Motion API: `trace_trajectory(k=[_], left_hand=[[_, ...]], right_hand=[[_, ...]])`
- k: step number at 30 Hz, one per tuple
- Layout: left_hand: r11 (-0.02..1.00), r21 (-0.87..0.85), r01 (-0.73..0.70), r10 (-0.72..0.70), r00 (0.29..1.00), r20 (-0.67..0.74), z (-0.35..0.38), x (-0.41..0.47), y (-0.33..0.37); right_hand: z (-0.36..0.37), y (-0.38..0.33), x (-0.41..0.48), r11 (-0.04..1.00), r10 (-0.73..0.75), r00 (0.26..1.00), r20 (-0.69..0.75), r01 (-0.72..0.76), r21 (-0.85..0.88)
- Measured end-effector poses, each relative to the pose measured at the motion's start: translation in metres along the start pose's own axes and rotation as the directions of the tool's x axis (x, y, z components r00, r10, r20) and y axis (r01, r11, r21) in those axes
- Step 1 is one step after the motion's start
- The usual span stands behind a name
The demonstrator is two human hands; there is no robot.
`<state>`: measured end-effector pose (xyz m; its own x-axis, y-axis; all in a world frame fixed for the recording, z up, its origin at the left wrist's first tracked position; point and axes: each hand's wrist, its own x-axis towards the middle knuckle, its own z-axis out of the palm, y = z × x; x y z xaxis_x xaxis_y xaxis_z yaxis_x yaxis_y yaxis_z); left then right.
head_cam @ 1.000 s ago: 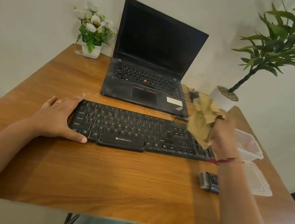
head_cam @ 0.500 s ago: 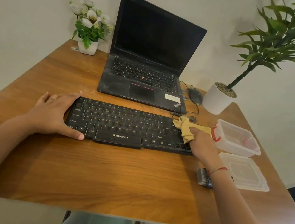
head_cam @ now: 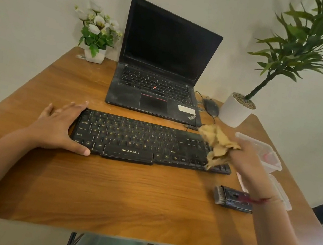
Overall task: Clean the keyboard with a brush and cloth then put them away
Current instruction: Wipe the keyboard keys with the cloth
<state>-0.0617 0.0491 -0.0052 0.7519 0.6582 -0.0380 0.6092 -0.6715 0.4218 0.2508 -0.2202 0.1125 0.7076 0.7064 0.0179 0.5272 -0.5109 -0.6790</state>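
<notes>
Zebronics keyboard [head_cam: 148,141] is lying mid-table [head_cam: 120,201]. I'm gripping the crumpled tan cloth [head_cam: 218,146] in my right hand [head_cam: 250,162] over its right end. My left hand [head_cam: 58,125] is bracing the left end, fingers straight. Brush [head_cam: 233,198] is lying by my right wrist.

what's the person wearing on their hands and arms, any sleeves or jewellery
No gloves on either hand. The right hand has a thin red thread tied round its wrist. The left hand has no watch or band at the wrist, and both forearms are uncovered for the length in view. Whether a finger carries a ring is too small to tell.
</notes>
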Motion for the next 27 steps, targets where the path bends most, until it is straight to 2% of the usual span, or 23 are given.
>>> trace_trajectory(k=[2,3,5,9,13,19,22,25,27], left_hand=[[1.0,0.005,-0.008,0.008,1.0,0.007,-0.001,0.0,0.0],[1.0,0.005,-0.013,0.013,1.0,0.01,-0.001,0.001,0.0],[1.0,0.002,-0.014,0.014,1.0,0.023,-0.001,0.001,0.001],[1.0,0.005,0.006,-0.007,1.0,0.022,0.0,0.001,0.0],[1.0,0.007,0.017,-0.016,1.0,-0.01,0.0,0.002,-0.001],[0.999,0.029,0.022,-0.022,1.0,-0.023,0.003,0.003,-0.002],[0.999,0.027,0.024,-0.023,0.999,-0.026,0.002,0.003,-0.002],[1.0,0.017,0.013,-0.013,1.0,-0.022,0.002,0.002,0.0],[1.0,0.019,0.009,-0.008,1.0,-0.024,0.002,0.002,-0.001]], right_hand=[[-0.009,-0.002,0.022,0.979,-0.108,0.982,-0.156,0.078,-0.187],[-0.009,-0.001,0.034,0.951,-0.139,0.975,-0.174,0.083,-0.297],[-0.001,0.006,0.057,0.903,-0.101,0.989,-0.104,0.048,-0.428],[0.027,0.023,0.071,0.82,0.018,0.994,0.104,0.045,-0.57],[0.036,0.029,0.054,0.757,0.063,0.993,0.104,0.021,-0.653],[0.028,0.034,0.018,0.687,0.174,0.968,0.183,0.014,-0.727],[0.022,0.029,0.0,0.686,0.137,0.976,0.171,0.031,-0.727],[0.01,0.023,-0.005,0.784,0.109,0.979,0.17,0.02,-0.62],[0.002,0.017,0.001,0.854,0.05,0.997,0.063,-0.01,-0.519]])
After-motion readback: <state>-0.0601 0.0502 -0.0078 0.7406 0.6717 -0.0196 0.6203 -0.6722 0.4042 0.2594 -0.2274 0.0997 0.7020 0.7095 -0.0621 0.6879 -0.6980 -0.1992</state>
